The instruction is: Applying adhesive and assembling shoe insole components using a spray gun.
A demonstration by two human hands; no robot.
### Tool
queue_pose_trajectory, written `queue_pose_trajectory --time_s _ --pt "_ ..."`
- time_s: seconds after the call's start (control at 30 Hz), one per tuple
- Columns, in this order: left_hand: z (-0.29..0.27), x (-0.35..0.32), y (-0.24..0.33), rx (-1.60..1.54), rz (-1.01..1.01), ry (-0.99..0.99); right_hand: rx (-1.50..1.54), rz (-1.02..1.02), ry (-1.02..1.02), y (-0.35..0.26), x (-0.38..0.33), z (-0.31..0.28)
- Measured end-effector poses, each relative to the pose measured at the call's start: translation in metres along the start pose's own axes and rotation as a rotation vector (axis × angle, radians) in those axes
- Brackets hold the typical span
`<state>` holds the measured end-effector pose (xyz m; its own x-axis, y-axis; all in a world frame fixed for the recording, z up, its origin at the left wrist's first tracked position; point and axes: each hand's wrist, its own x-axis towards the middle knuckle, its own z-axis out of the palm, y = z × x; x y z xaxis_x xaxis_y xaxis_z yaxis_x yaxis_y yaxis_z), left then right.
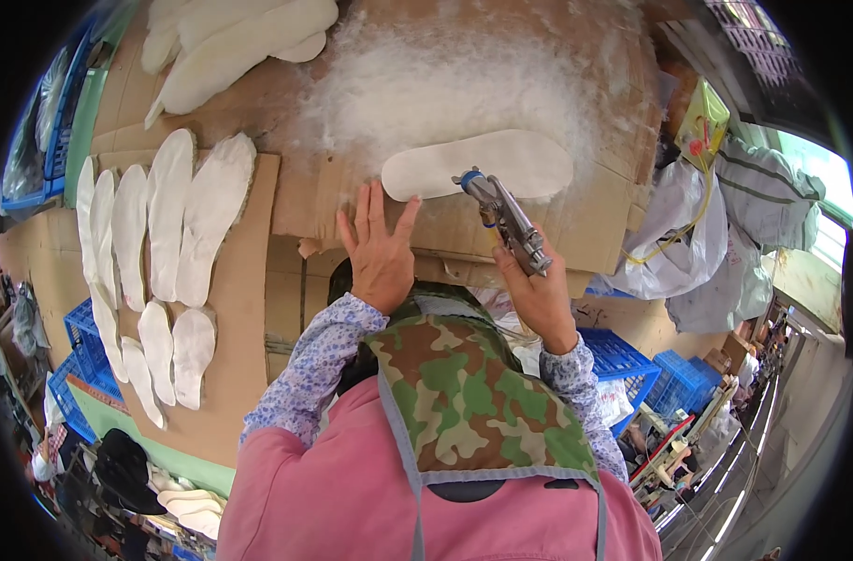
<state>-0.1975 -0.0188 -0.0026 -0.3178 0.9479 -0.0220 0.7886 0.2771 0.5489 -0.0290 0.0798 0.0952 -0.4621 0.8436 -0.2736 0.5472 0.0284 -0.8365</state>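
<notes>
A single white insole lies crosswise on the cardboard in front of me. My right hand is closed round a metal spray gun, its blue-ringed nozzle over the near edge of the insole. At the insole's left end my left hand lies flat with its fingers spread, the thumb tip at the near edge. It holds nothing. Whitish fibre-like residue coats the cardboard beyond the insole. Whether spray is leaving the nozzle cannot be seen.
Several insoles lie in rows on a cardboard sheet at the left. More insoles are piled at the far left. Blue crates stand low on the right, below white plastic bags and a yellow hose.
</notes>
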Motion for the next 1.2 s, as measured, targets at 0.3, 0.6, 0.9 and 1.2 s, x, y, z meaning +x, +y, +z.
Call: queue_pose_trajectory --time_s 0.3,0.6,0.9,1.2 --pt "-0.004 0.000 0.002 0.011 0.009 -0.031 0.033 0.050 0.172 0.017 -0.005 -0.029" --pt "-0.008 0.002 -0.007 -0.119 0.011 0.009 0.068 0.118 0.481 0.057 -0.008 -0.064" --pt "-0.005 0.039 -0.028 -0.873 -0.298 0.103 0.020 0.080 0.166 0.017 -0.018 -0.023" --pt "0.011 0.063 -0.041 -0.617 -0.377 0.069 0.184 -0.017 0.094 0.031 -0.024 -0.030"
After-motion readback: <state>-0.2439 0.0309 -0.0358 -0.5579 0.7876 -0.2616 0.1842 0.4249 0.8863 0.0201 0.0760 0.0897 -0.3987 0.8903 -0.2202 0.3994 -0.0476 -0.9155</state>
